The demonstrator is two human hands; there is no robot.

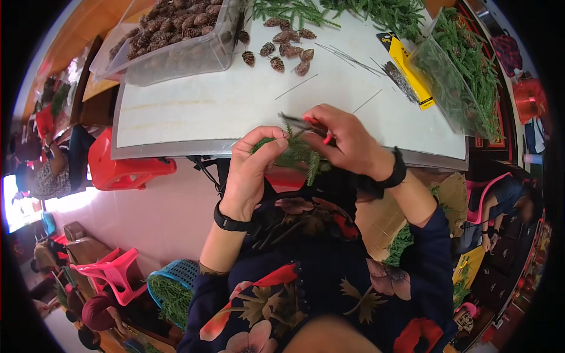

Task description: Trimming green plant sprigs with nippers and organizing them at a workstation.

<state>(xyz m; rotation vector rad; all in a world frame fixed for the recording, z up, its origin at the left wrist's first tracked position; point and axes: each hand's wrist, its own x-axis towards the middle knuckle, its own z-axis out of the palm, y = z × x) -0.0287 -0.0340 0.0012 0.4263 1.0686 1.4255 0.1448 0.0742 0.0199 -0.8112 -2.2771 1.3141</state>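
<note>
My left hand pinches a green artificial pine sprig between thumb and fingers, just off the table's near edge. In my right hand is a pair of pliers with red handles. Their dark jaws point left, close to the top of the sprig, and are blurred; whether they grip anything I cannot tell. On the white table beyond my hands lie loose brown pine cones, along with thin dark wires.
A clear plastic bin of pine cones stands at the back left. Another clear bin of greenery is at the right, beside a yellow package and a wire bundle. Red stools and a blue basket stand at left.
</note>
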